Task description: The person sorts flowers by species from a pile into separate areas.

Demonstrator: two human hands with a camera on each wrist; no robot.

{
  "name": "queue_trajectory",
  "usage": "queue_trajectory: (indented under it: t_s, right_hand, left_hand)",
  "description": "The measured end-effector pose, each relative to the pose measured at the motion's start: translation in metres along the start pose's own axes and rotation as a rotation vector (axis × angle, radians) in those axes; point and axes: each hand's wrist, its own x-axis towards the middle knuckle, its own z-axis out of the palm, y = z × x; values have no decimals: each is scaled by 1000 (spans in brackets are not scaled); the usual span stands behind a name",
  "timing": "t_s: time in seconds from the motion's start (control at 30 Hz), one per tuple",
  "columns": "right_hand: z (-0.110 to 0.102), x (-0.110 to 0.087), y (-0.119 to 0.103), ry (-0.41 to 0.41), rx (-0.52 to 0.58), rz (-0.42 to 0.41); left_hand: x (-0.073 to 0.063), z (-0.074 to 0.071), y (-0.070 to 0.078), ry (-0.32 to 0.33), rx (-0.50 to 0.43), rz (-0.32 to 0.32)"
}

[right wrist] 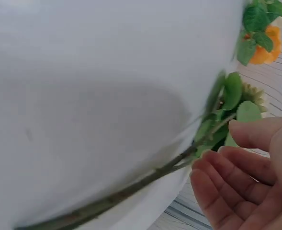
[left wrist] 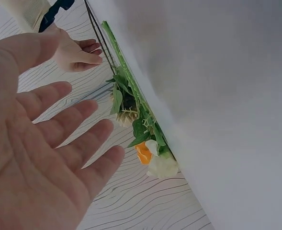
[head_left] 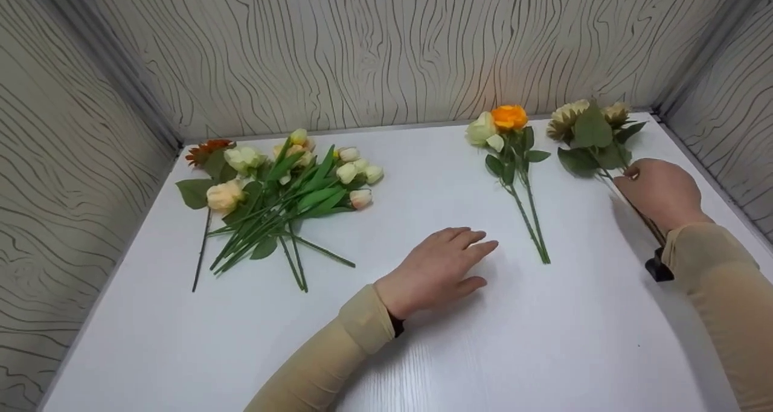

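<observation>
My left hand [head_left: 432, 273] hovers over the middle of the white table, palm down with fingers spread, holding nothing. To its right lie a white rose [head_left: 481, 129] and an orange rose [head_left: 509, 117], their green stems pointing toward me. At the far right, my right hand [head_left: 661, 193] is at the stems of the cream flowers [head_left: 567, 119] with broad green leaves. In the right wrist view its thumb [right wrist: 255, 133] and bent fingers are parted, with the tips right beside the brown-green stem [right wrist: 131, 187]. The stems run back under the right wrist.
On the left lies a loose pile of flowers: white tulips [head_left: 360, 171] with green leaves [head_left: 317, 197], a peach rose [head_left: 224, 196] and a rust-coloured flower [head_left: 208, 149]. A wood-grain patterned wall [head_left: 362, 49] stands along the table's back edge, with side walls left and right.
</observation>
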Motion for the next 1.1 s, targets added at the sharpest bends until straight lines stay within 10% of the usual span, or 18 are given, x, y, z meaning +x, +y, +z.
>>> queue_trajectory:
  t_s: [0.33, 0.63, 0.87, 1.1]
  right_hand:
    - [5, -6, -73, 85, 144, -81]
    - [53, -33, -167, 33, 230, -322]
    - [86, -60, -228, 7, 262, -571]
    - [111, -74, -262, -39, 232, -744]
  left_hand:
    - [-38, -20, -57, 133, -77, -211]
    - [-115, -53, -142, 363, -119, -654]
    - [-170, -59, -202, 269, -109, -960]
    - [-189, -49, -228, 152, -118, -1066]
